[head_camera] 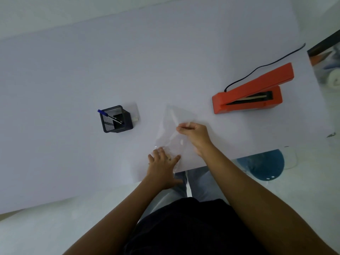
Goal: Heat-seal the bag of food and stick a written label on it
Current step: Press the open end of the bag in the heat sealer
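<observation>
Clear crinkled bag (172,129), left hand (162,165) flat on it, right hand (193,134) pinching it.

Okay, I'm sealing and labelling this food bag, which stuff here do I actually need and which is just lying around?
Needed:
bag, held by left hand and right hand
heat sealer
pen in the pen holder
label sheet behind the holder

Lying about:
blue stool beside the table
</observation>
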Tool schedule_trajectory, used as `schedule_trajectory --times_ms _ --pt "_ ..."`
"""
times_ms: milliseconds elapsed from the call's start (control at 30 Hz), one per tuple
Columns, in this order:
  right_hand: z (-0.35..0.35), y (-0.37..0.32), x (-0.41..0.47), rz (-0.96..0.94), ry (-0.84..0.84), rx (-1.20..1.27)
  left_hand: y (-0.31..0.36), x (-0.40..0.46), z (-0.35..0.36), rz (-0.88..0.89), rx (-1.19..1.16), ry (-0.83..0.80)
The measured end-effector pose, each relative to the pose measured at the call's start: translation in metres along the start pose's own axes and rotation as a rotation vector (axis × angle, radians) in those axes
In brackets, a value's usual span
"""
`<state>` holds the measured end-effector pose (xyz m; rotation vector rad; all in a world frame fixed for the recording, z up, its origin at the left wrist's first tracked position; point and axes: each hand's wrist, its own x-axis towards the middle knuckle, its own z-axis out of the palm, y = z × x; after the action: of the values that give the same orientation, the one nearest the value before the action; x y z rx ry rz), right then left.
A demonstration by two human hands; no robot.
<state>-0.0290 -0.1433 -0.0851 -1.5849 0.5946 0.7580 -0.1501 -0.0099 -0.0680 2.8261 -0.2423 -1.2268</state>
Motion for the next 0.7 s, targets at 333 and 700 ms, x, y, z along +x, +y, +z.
schedule_trajectory --times_ms 333,700 --pt "-0.032 -0.053 -0.05 -0.146 -0.086 -0.089 -0.034 0.002 -0.088 -0.127 -0.922 0.542" --pt "-0.128 -0.114 -0.103 -0.412 -0.067 -0.2 0.02 0.001 -0.175 0.356 -1.256 0.512"
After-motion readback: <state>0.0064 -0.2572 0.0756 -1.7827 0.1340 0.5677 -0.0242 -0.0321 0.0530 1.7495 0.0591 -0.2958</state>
